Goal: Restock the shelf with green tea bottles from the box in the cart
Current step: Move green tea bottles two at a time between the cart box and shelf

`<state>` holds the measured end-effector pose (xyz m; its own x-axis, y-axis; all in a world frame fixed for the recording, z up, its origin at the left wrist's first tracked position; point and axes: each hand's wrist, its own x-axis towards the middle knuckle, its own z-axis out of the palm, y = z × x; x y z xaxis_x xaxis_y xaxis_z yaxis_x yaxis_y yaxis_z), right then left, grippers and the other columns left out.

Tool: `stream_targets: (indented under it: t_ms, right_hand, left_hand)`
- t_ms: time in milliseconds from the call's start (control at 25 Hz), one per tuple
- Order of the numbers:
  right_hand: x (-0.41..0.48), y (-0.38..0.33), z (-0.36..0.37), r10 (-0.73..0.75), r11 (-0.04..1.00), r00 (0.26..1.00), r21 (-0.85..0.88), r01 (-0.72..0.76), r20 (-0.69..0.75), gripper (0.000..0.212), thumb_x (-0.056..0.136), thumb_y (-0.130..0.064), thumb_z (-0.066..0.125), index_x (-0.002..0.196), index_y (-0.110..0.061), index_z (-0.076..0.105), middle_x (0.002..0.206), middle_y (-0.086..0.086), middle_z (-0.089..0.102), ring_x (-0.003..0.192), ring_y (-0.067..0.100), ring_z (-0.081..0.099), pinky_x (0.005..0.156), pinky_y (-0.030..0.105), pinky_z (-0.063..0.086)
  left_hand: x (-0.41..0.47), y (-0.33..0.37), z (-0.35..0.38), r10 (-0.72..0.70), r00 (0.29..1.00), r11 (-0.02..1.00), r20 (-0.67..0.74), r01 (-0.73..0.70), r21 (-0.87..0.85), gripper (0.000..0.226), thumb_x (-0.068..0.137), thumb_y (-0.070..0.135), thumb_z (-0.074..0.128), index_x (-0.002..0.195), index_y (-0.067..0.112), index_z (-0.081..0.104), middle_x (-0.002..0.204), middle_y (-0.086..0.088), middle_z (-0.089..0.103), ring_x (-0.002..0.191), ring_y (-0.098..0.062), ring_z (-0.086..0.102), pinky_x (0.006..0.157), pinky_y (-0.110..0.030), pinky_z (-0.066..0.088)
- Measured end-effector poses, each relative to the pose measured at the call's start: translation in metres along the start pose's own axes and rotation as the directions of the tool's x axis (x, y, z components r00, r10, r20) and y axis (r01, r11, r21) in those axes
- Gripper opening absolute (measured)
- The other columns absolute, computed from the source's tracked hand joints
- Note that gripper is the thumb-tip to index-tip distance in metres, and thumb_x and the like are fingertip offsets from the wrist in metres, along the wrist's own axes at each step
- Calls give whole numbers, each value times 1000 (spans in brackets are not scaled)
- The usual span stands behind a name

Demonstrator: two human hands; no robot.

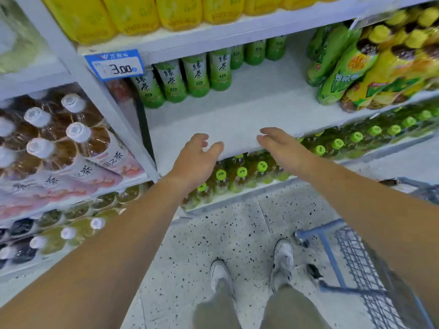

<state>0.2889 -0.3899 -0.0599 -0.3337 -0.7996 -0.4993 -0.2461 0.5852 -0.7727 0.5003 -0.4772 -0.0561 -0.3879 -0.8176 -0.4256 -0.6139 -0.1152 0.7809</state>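
The left hand [199,154] and right hand [282,146] are held empty, fingers relaxed, at the front of the shelf [237,115]; green tea bottles [197,74] are stood upright at its rear left, nearer the left hand

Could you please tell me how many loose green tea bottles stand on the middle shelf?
7 green tea bottles, all along the back of the shelf: four at left by the price tag, three farther right. More may be hidden behind them.

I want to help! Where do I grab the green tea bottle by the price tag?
Grip the green tea bottle round its labelled middle, from the front: it stands upright, its top hidden behind the price tag, a neighbour beside it.
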Motion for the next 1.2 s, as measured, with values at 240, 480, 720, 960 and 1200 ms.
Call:
stream_targets:
  t_ms: [240,480,720,960,1200]
  right_hand:
    - [-111,-3,-14,19,1000,999,2,-19,-32,58,103,-51,46,155,-26,37,151,-4,45,127,13,47,100,32,36]
    - [-199,14,-33,74,992,984,117,-55,-160,61,103,-53,43,157,-28,31,159,-6,36,133,9,38,99,30,32]
    - [-278,53,-73,141,961,952,267,-66,-273,56,102,-57,41,154,-37,33,158,-13,35,131,4,36,95,30,33]
    - [-345,119,-133,202,943,903,323,-75,-380,57,103,-56,41,155,-34,35,153,-14,39,115,-4,47,91,17,36]
    - [-395,198,-210,220,954,867,285,-94,-447,55,105,-51,38,154,-26,36,157,-6,40,127,3,37,99,24,27]
  left_hand:
    - [-82,26,-11,69,994,993,89,-77,93,65,96,60,50,151,25,40,152,3,46,123,-16,52,91,-32,41]
    - [-139,53,14,108,971,990,214,-124,61,69,97,59,53,152,23,36,153,-2,44,122,-18,51,103,-44,46]
    - [-190,89,69,169,950,983,262,-183,28,75,95,62,51,158,25,30,162,4,35,136,-16,45,107,-41,40]
    - [-234,138,158,250,921,966,298,-258,-13,70,100,54,52,158,22,30,160,3,37,124,-5,42,100,-33,36]
    - [-273,184,263,259,891,959,372,-284,13,65,102,51,53,156,22,33,155,4,41,121,-7,46,92,-28,37]
